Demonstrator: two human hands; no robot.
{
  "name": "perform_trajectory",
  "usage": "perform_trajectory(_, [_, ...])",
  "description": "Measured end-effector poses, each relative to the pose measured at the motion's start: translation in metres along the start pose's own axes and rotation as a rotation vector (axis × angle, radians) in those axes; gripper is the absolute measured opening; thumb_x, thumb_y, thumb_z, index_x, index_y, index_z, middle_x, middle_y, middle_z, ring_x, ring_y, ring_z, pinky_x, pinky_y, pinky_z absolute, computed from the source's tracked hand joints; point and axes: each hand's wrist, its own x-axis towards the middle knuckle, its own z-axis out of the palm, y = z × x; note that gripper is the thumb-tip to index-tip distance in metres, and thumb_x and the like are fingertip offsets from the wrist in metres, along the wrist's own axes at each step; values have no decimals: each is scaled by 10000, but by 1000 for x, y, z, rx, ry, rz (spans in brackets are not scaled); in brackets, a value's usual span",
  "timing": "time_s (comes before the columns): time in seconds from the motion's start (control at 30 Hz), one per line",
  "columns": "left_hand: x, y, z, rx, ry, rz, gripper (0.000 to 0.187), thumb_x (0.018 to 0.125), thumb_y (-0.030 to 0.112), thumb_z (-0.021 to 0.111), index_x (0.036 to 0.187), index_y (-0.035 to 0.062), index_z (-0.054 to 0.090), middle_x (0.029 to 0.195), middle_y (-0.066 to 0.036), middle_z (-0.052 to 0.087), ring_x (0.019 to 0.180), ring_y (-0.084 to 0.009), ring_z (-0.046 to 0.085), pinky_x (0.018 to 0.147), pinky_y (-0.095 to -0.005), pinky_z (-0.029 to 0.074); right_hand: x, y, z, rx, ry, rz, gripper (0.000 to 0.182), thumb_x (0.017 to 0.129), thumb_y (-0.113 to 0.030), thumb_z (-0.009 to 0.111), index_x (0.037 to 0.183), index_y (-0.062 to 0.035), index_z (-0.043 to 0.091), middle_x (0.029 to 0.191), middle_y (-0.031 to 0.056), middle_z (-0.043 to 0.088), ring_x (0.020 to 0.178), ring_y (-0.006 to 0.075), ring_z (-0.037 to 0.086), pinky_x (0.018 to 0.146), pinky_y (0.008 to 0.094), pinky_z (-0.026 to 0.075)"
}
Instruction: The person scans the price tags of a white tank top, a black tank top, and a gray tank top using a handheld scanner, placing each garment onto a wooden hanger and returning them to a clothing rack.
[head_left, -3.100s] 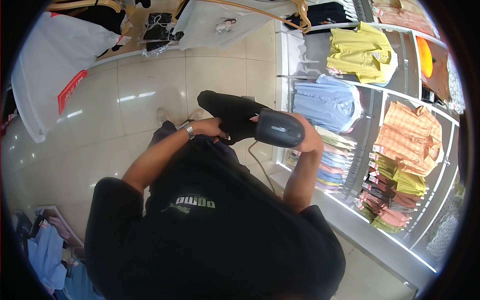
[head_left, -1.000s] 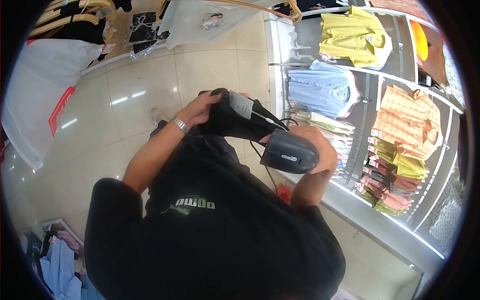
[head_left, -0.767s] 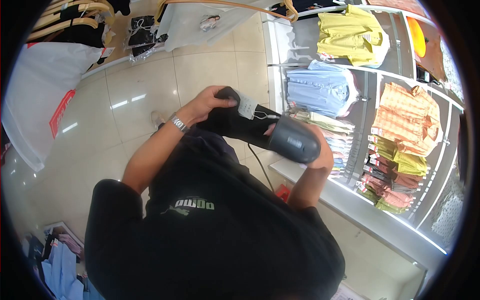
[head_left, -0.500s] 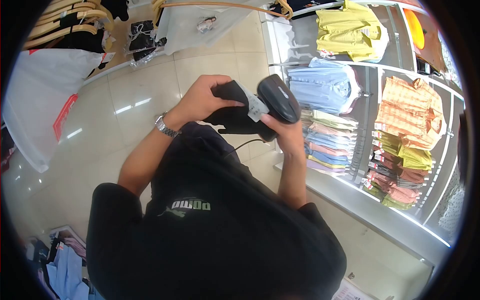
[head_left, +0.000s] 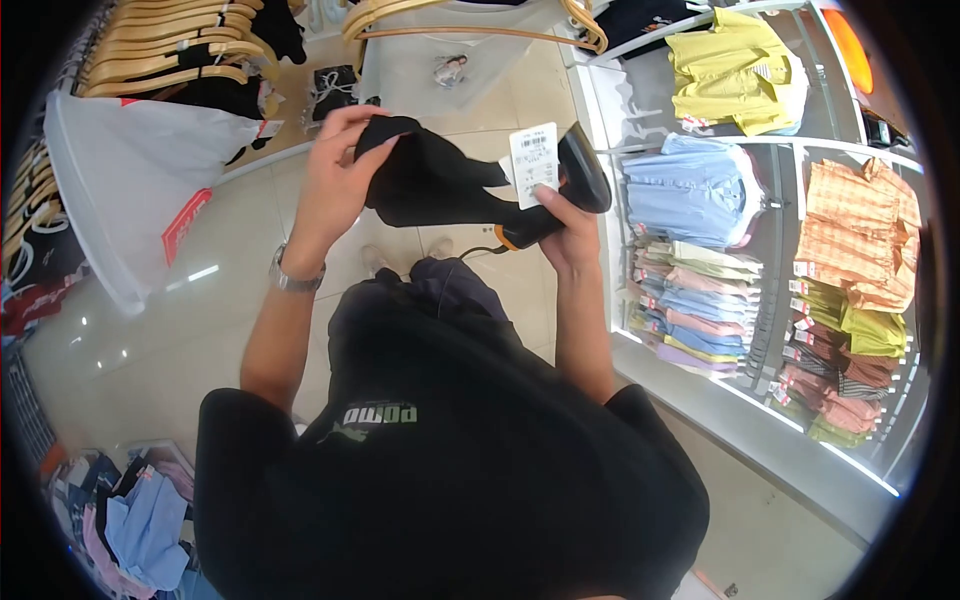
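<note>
My left hand point(head_left: 338, 182) is closed on one end of a black cloth item point(head_left: 430, 185), its thumb at an opened fold. The cloth hangs between my hands, and I cannot make out its exact kind. My right hand point(head_left: 575, 232) grips a black handheld barcode scanner point(head_left: 590, 178) with an orange ring and a cable at the handle's lower end. Under my right thumb a white price tag point(head_left: 535, 160) with a printed barcode is pinned upright beside the scanner head. The far end of the black cloth reaches the tag and scanner handle.
Wooden hangers point(head_left: 165, 50) fill a rack at upper left, above a white bag point(head_left: 140, 170). A clear garment bag point(head_left: 430, 75) hangs ahead. On the right, shelves hold a yellow shirt point(head_left: 735, 75), a blue shirt point(head_left: 690, 190) and an orange checked shirt point(head_left: 860, 225). Folded clothes point(head_left: 150, 530) lie at lower left.
My left hand has moved left and up, spreading the black cloth wider. The tag now stands upright facing me, and the scanner has turned more edge-on. The view has shifted slightly.
</note>
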Motion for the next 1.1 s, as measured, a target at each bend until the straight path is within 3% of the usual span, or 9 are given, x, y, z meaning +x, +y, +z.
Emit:
perform_trajectory(0.03, [-1, 0, -6, 326, 98, 132, 191, 950, 74, 637, 1074, -64, 683, 1012, -25, 597, 885, -105, 601, 815, -230, 481, 1, 2, -5, -46, -26, -36, 435, 758, 112, 751, 1156, -5, 622, 1020, 80, 649, 958, 203, 663, 848, 349, 556])
perform_trajectory(0.13, [-10, 19, -21, 275, -9, -38, 176, 947, 79, 638, 1041, -66, 674, 978, -20, 596, 827, -101, 589, 758, -229, 465, 4, 11, -10, -205, -99, -131, 442, 751, 93, 776, 1159, -6, 637, 1060, 90, 670, 972, 196, 660, 857, 344, 554])
perform_trajectory(0.37, [-12, 53, -13, -238, -219, -430, 357, 1037, 274, 546, 771, 40, 591, 633, -25, 579, 532, -95, 562, 549, -250, 514, -2, 0, 15, -868, -330, -321, 374, 755, -27, 832, 1090, 35, 677, 973, 95, 733, 875, 128, 673, 811, 290, 534])
perform_trajectory(0.47, [-13, 68, -6, -344, -298, -500, 418, 1039, 346, 539, 764, 32, 566, 633, -43, 591, 488, -119, 560, 481, -263, 510, 5, 11, 12, -874, -459, -363, 381, 742, -12, 812, 1095, 26, 673, 986, 98, 735, 889, 134, 669, 808, 299, 533])
perform_trajectory(0.63, [-17, 80, -1, -500, -359, -508, 448, 1066, 367, 440, 808, 17, 548, 658, -78, 588, 488, -143, 555, 476, -318, 556, 8, 26, 30, -1115, -549, -386, 447, 687, -41, 789, 1118, -55, 672, 922, 153, 683, 821, 338, 657, 768, 359, 526])
perform_trajectory(0.73, [-21, 82, -5, -554, -288, -448, 411, 1076, 347, 388, 929, -4, 544, 680, -94, 578, 488, -154, 546, 470, -329, 569, 8, 32, 32, -1191, -524, -318, 435, 708, -56, 823, 1115, -40, 671, 921, 123, 706, 821, 255, 682, 772, 336, 527])
perform_trajectory(0.83, [-27, 79, -20, -525, -164, -389, 422, 1082, 313, 350, 1213, -45, 531, 690, -93, 553, 498, -155, 531, 466, -323, 565, 8, 29, 26, -744, -428, -140, 413, 742, -78, 854, 1106, -11, 669, 924, 73, 719, 846, 154, 668, 777, 309, 522])
perform_trajectory(0.93, [-33, 78, -38, -475, -49, -349, 408, 1071, 333, 400, 855, 19, 545, 693, -96, 582, 535, -163, 572, 512, -353, 579, 9, 14, 20, -662, -261, -99, 401, 760, -97, 872, 1088, 14, 671, 928, 31, 712, 873, 97, 633, 783, 284, 517])
perform_trajectory(1.1, [-41, 53, -73, -344, 98, -273, 307, 1050, 273, 506, 886, 24, 577, 737, -66, 594, 621, -143, 582, 599, -347, 591, 16, 1, 3, -142, -238, -75, 418, 748, 127, 754, 1129, -3, 642, 1016, 85, 655, 980, 247, 684, 899, 377, 547])
